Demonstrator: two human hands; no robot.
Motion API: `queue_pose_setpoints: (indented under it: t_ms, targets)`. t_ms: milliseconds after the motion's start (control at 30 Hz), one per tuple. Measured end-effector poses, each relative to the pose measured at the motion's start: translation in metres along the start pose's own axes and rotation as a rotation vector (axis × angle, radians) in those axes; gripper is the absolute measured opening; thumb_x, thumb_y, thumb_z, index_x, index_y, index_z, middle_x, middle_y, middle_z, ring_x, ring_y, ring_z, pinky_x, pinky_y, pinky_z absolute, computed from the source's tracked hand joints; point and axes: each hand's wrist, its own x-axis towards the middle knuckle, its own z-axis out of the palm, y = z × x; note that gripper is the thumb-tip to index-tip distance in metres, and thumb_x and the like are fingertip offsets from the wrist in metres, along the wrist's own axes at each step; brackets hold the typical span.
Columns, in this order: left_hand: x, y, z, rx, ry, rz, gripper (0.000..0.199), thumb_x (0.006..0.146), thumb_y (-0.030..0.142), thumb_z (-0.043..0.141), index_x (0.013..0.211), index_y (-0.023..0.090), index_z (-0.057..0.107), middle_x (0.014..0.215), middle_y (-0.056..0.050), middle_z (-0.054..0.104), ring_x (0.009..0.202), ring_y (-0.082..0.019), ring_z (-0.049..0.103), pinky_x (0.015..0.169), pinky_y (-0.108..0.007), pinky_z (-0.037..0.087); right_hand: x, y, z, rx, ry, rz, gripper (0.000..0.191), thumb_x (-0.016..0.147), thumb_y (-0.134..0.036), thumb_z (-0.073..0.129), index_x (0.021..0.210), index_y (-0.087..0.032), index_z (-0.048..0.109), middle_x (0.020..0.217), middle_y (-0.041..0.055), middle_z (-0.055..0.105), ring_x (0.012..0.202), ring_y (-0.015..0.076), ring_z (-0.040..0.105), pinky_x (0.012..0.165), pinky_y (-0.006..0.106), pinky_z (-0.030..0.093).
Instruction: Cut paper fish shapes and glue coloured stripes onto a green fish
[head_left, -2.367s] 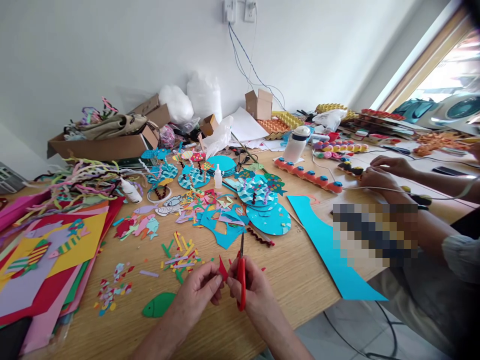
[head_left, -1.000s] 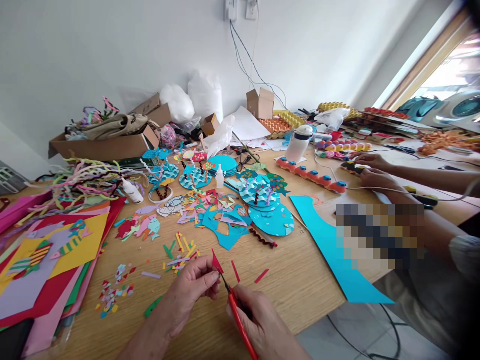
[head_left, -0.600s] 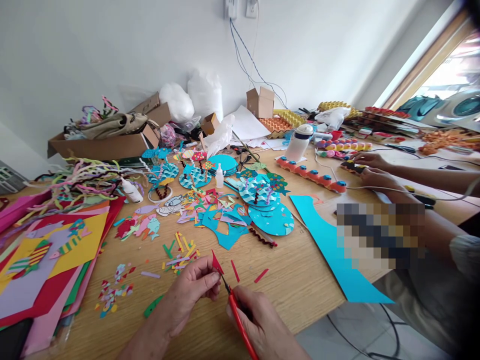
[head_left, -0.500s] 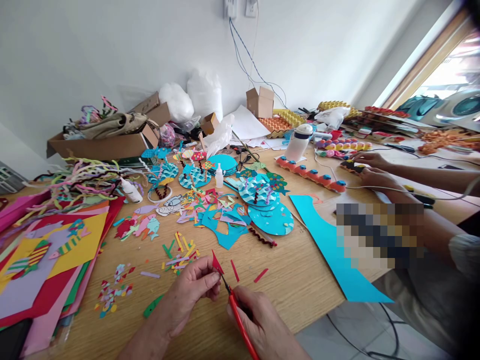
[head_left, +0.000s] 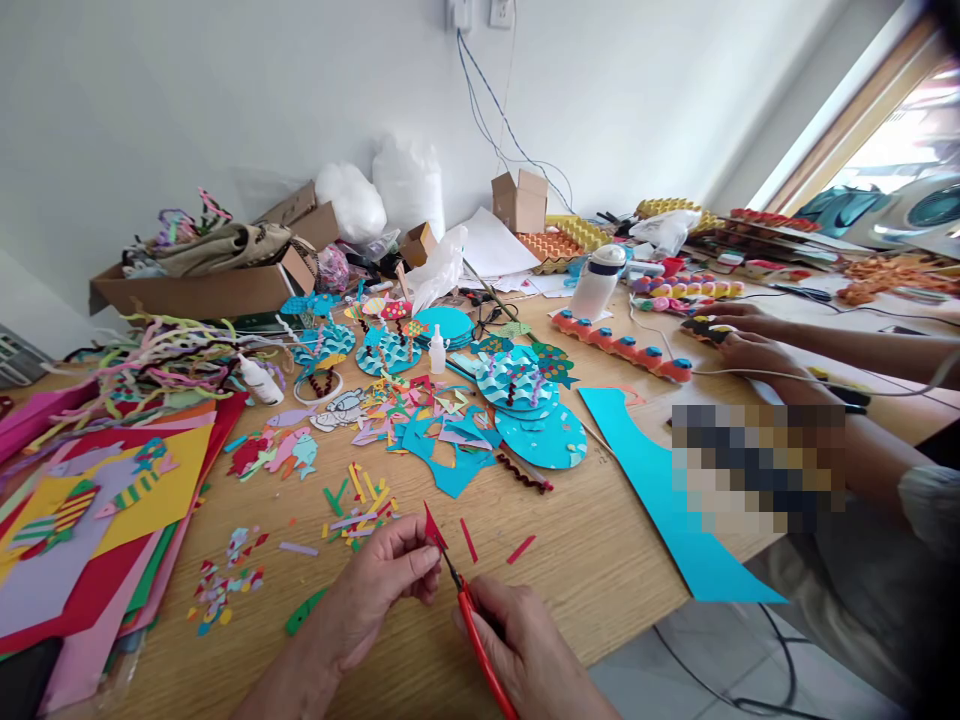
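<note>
My left hand [head_left: 386,570] pinches a small piece of red paper [head_left: 431,524] between thumb and fingers. Red-handled scissors [head_left: 478,640] are gripped in my right hand [head_left: 525,640], their dark blades reaching up to the paper's lower edge. Two narrow red paper strips [head_left: 520,549] lie on the table just past my hands. A green paper piece [head_left: 306,611] rests left of my left wrist, partly hidden by it. Cut strips in yellow, green and lilac [head_left: 360,510] are scattered beyond my left hand.
Coloured paper sheets [head_left: 166,500] are stacked at the left, with small paper bits [head_left: 225,590] beside them. Blue scraps [head_left: 450,450] and blue discs [head_left: 540,436] lie ahead. A large blue sheet [head_left: 652,490] overhangs the right edge. A co-worker's hands [head_left: 757,350] work at the right.
Almost nothing differs. Both hands, the red paper and the scissors hold nearly the same position, and the whole view has shifted very slightly.
</note>
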Motion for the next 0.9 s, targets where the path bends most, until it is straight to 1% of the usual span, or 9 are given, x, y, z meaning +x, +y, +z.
queue_pose_setpoints:
  t_ms: [133,267,433,667,800,900]
  targets:
    - [-0.0007,0.0022,0.0021,-0.005,-0.004,-0.02,0.023,0.066,0.036,0.067,0.067,0.015,0.057,0.06,0.003,0.052,0.055,-0.009,0.045,0.054,-0.022,0.037,-0.0013,-0.0002,0.0012,0.001,-0.011,0.01,0.028,0.084,-0.033,0.037,0.062,-0.018,0.041,0.055,-0.0046,0.037,0.052,0.0096,0.033,0.048,0.021,0.025]
    - [-0.0008,0.0014,0.0036,0.001,-0.007,-0.035,0.022,0.065,0.035,0.067,0.069,0.015,0.059,0.06,0.002,0.052,0.055,-0.01,0.045,0.054,-0.022,0.037,-0.0014,0.0007,0.0009,-0.001,-0.009,0.008,0.027,0.084,-0.032,0.037,0.062,-0.018,0.043,0.055,-0.0047,0.038,0.051,0.0094,0.034,0.048,0.021,0.025]
    - [-0.0006,-0.0033,0.0027,0.017,-0.026,-0.037,0.018,0.067,0.031,0.064,0.072,0.015,0.06,0.059,0.002,0.053,0.056,-0.01,0.045,0.054,-0.023,0.037,-0.0005,0.0034,0.0006,0.004,0.004,0.001,0.029,0.086,-0.033,0.036,0.063,-0.017,0.044,0.056,-0.0043,0.04,0.052,0.0096,0.035,0.048,0.021,0.026]
    - [0.0,-0.0048,0.0027,0.029,-0.038,-0.032,0.019,0.07,0.031,0.063,0.076,0.014,0.06,0.061,0.002,0.053,0.057,-0.01,0.045,0.054,-0.023,0.036,-0.0005,0.0071,0.0023,0.022,0.0,-0.025,0.031,0.088,-0.033,0.034,0.064,-0.017,0.045,0.058,-0.004,0.041,0.053,0.0095,0.035,0.049,0.02,0.027]
    - [-0.0004,-0.0048,0.0023,0.04,-0.036,-0.031,0.02,0.071,0.033,0.063,0.074,0.014,0.059,0.061,0.002,0.053,0.057,-0.01,0.045,0.054,-0.023,0.037,-0.0009,0.0081,0.0024,0.004,0.006,-0.015,0.031,0.088,-0.034,0.034,0.062,-0.018,0.043,0.057,-0.0044,0.038,0.053,0.0095,0.033,0.048,0.021,0.026]
    - [0.0,-0.0045,0.0025,0.042,0.004,-0.016,0.023,0.072,0.038,0.061,0.07,0.016,0.055,0.064,0.002,0.052,0.059,-0.011,0.046,0.056,-0.023,0.038,-0.001,0.0086,0.0028,-0.013,0.011,-0.003,0.033,0.087,-0.034,0.034,0.059,-0.018,0.038,0.055,-0.005,0.036,0.051,0.0091,0.031,0.047,0.021,0.024]
